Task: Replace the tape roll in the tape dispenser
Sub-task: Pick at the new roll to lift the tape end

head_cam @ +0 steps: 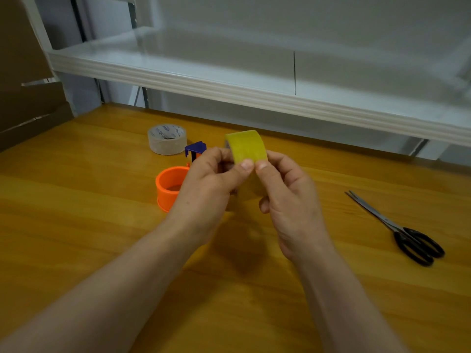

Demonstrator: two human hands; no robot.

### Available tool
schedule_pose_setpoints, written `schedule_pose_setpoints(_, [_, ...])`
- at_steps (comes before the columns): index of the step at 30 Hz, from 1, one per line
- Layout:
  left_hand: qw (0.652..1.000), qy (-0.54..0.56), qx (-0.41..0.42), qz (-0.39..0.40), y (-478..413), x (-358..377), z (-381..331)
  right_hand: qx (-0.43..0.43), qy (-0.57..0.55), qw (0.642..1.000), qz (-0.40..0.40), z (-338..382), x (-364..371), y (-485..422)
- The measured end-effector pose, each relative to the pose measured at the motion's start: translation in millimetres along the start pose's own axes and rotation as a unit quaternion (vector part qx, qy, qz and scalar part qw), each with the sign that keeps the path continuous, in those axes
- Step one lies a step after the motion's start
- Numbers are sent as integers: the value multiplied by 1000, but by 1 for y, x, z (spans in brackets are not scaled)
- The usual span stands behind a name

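Both hands, left hand and right hand, are pinching the yellow tape roll above the table, beside the orange dispenser; thumbs may be losing the loose tape end.

You're at a packing or storeroom bench: an orange-toned wooden tabletop under a white metal shelf, with flattened brown cardboard sheets stacked left.
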State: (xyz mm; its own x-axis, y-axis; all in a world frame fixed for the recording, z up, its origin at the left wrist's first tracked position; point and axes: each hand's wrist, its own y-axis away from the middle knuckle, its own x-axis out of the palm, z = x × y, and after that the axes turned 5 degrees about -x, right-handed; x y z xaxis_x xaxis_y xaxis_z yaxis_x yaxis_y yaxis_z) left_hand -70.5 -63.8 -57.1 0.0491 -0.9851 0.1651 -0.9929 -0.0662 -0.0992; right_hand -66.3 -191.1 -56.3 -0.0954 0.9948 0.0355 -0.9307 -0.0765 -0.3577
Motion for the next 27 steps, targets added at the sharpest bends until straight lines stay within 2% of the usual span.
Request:
schedule_pose_setpoints(8, [984, 167, -60, 29, -11, -11, -7, 11, 35, 998, 49, -2, 2, 2])
schedule_pose_setpoints(10, [988, 145, -51, 27, -11, -11, -8, 16, 23, 999, 43, -1, 3, 2])
schedule_pose_setpoints(14, [999, 16, 7, 35, -8, -8, -2, 6, 12, 1000, 15, -3, 0, 1])
schedule_pose_setpoints(19, [992, -88, 54, 71, -1, -2, 0, 12, -5, 1000, -5, -3, -4, -2])
schedule_pose_setpoints(22, [994, -69, 57, 56, -1, -3, -1, 3, -7, 1000, 0, -2, -4, -1])
schedule_pose_setpoints(27, [998, 45, 19, 46, -7, -7, -3, -6, -16, 1000, 8, 0, -2, 0])
